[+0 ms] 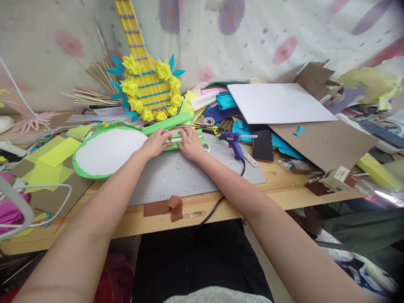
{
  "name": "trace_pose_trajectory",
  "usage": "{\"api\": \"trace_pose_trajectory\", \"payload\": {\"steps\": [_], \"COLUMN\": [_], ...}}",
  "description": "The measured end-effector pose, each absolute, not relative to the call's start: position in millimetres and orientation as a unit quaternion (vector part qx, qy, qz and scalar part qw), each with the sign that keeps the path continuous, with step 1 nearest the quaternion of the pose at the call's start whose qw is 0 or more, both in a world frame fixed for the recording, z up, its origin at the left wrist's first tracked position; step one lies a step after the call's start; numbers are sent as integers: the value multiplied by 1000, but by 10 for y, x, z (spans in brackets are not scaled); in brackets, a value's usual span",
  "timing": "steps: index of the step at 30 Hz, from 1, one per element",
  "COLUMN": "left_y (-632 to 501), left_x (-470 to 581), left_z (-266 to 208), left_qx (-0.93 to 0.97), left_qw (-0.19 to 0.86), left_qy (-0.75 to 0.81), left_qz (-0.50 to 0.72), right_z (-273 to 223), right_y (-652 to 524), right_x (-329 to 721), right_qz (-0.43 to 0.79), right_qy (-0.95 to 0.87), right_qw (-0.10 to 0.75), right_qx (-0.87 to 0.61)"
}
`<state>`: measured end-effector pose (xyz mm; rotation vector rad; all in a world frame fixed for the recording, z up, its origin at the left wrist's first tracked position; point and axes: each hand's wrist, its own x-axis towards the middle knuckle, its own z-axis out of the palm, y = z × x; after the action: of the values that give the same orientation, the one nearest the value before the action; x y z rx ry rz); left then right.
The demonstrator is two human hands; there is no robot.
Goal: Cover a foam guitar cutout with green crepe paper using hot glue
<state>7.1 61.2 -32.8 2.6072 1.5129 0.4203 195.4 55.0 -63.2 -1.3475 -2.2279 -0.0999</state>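
Obs. (places rel. to cutting mat (pixel 186 179)): guitar-shaped pc (pixel 107 151), white face w/ green paper rim. Round body is mostly off mat's L end; neck lies over mat's far part. L hand (pixel 157 143): fingers bent, pressing on neck nr body. R hand (pixel 191 144): same, farther along neck. Can't tell if either pinches the paper.

Risks (judgmt only):
1. Green edging on neck could crease or lift if finger pressure is uneven or bond is weak; glue not visible.
2. Glue gun (pixel 233 144) rests on mat's R part, near R hand, tip facing it. Poss. burn if hand slides R & gun is hot (heat unknown).
3. Gun's cord (pixel 216 206) passes under R forearm, over mat's near edge to bench (pixel 126 227) front. Arm pulled back may snag it & drag gun.
4. Green roll (pixel 172 123), beyond neck on mat's far side, could get trapped under pc if neck shifts.
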Motion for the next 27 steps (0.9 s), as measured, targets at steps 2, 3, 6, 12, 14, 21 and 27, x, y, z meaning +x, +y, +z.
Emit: {"api": "trace_pose_trajectory", "payload": {"steps": [2,3,6,12,14,21,27], "left_y": [601,596,583,578,572,515,501], "left_x": [81,88,101,77,72,129,161], "left_z": [-326,-322,-309,-319,-325,-271,-259], "left_qx": [860,862,862,863,864,866,864], "left_qw": [45,44,48,41,34,27,12], "left_qy": [490,488,489,492,491,492,498], "left_qz": [134,132,124,108,105,88,79], "right_z": [-627,-616,-569,-547,-555,-528,-518], "right_y": [577,589,626,666,626,484,609], "right_x": [2104,2190,2421,2566,2528,2221,2290], "right_qz": [-40,-42,-46,-34,-34,-54,-43], "right_qy": [-819,-815,-800,-786,-790,-839,-829], "right_qw": [257,252,226,234,243,233,239], "right_qx": [-511,-520,-554,-571,-562,-488,-503]}}
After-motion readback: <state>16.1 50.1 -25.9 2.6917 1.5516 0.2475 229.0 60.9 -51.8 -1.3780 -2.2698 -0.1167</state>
